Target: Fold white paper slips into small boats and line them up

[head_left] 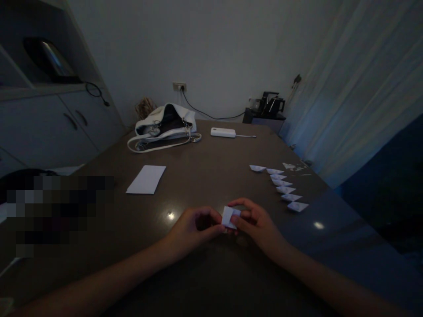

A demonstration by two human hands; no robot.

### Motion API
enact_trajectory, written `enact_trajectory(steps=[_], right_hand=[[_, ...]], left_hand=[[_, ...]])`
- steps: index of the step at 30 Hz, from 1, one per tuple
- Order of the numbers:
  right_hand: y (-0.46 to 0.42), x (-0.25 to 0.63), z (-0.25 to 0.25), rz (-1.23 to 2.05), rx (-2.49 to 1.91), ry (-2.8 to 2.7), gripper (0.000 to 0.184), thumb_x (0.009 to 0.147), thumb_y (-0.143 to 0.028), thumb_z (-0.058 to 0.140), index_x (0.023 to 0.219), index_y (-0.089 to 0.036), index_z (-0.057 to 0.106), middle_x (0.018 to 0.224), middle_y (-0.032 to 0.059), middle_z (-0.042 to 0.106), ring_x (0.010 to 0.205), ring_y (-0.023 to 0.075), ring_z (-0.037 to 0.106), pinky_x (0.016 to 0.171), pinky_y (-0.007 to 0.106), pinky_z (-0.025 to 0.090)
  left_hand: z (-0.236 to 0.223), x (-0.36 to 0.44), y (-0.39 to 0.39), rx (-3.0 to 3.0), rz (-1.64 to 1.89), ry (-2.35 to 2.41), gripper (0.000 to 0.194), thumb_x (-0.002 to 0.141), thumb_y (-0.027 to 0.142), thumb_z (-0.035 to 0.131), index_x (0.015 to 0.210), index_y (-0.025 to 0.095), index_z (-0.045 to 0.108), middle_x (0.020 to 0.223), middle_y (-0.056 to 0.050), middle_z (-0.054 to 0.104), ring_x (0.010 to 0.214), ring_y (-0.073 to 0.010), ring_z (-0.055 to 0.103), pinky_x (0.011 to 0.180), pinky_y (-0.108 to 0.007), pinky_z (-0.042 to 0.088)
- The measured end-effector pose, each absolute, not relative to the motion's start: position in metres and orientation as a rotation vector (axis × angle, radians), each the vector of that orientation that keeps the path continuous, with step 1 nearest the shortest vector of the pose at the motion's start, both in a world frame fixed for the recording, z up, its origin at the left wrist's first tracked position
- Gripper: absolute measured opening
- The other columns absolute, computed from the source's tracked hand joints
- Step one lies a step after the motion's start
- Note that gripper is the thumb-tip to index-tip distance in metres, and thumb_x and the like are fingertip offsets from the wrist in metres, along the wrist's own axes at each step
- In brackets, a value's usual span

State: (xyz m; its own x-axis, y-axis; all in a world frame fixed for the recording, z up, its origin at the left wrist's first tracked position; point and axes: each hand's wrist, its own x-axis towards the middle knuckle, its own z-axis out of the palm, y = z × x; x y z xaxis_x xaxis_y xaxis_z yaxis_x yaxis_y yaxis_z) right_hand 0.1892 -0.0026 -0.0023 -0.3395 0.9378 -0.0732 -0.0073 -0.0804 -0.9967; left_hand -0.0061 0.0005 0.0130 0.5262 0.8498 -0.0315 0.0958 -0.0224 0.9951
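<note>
A small folded piece of white paper (227,216) is held between my two hands, just above the table. My left hand (198,225) pinches its left edge with thumb and fingertips. From the other side, my right hand (256,224) grips it, the thumb pressed on its front face and the fingers curled behind. Several folded paper boats (286,189) stand in a slanting row to the right. Left of my hands lies a stack of white paper sheets (146,179).
Towards the back of the brown table (205,167) are a white handbag (165,125) and a white power bank (223,132) with a short cable. Paper scraps (292,167) lie by the right edge. A kettle (275,106) stands beyond the table at the back right.
</note>
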Motion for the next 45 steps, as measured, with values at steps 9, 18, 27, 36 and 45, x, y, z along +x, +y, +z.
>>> enact_trajectory(steps=[9, 18, 27, 36, 45], right_hand=[[-0.003, 0.189, -0.005, 1.831, -0.948, -1.305, 0.050, 0.078, -0.040, 0.070, 0.115, -0.021, 0.042, 0.066, -0.0025, 0.065, 0.050, 0.0079, 0.056, 0.047, 0.017, 0.042], [-0.008, 0.190, 0.004, 1.398, -1.080, -1.596, 0.024, 0.083, -0.033, 0.062, 0.101, -0.020, 0.052, 0.092, 0.0035, 0.064, 0.066, 0.0109, 0.061, 0.056, 0.022, 0.048], [-0.014, 0.191, 0.013, 0.790, -1.035, -1.945, 0.006, 0.081, -0.022, 0.064, 0.082, -0.018, 0.068, 0.071, 0.0011, 0.066, 0.064, 0.0122, 0.060, 0.060, 0.023, 0.046], [-0.012, 0.193, 0.012, 0.920, -1.073, -1.888, 0.010, 0.085, -0.027, 0.061, 0.082, -0.019, 0.066, 0.071, 0.0007, 0.065, 0.064, 0.0120, 0.060, 0.059, 0.022, 0.045], [-0.014, 0.186, 0.004, 1.286, -1.079, -1.645, 0.010, 0.083, -0.028, 0.062, 0.084, -0.019, 0.059, 0.064, -0.0033, 0.057, 0.055, 0.0088, 0.054, 0.051, 0.019, 0.041]], left_hand=[[0.010, -0.013, 0.000, 1.929, 1.049, 0.947, 0.025, 0.076, 0.022, 0.070, 0.098, 0.017, 0.059, 0.095, -0.005, 0.057, 0.082, -0.0169, 0.055, 0.069, -0.027, 0.046], [0.016, -0.012, -0.001, 1.978, 0.917, 0.852, 0.007, 0.085, 0.022, 0.062, 0.089, 0.016, 0.063, 0.093, -0.005, 0.065, 0.088, -0.0168, 0.060, 0.078, -0.028, 0.046], [0.013, -0.011, -0.001, 1.956, 0.856, 0.960, 0.014, 0.083, 0.029, 0.064, 0.089, 0.016, 0.065, 0.079, -0.002, 0.065, 0.073, -0.0149, 0.059, 0.065, -0.024, 0.044], [0.019, -0.010, 0.002, 1.676, 0.766, 0.851, 0.024, 0.089, 0.030, 0.050, 0.088, 0.013, 0.067, 0.079, -0.004, 0.067, 0.073, -0.0144, 0.060, 0.065, -0.023, 0.046], [0.017, -0.009, -0.006, 1.783, 0.762, 0.924, 0.018, 0.086, 0.025, 0.057, 0.095, 0.013, 0.067, 0.077, -0.005, 0.072, 0.067, -0.0141, 0.065, 0.058, -0.020, 0.047]])
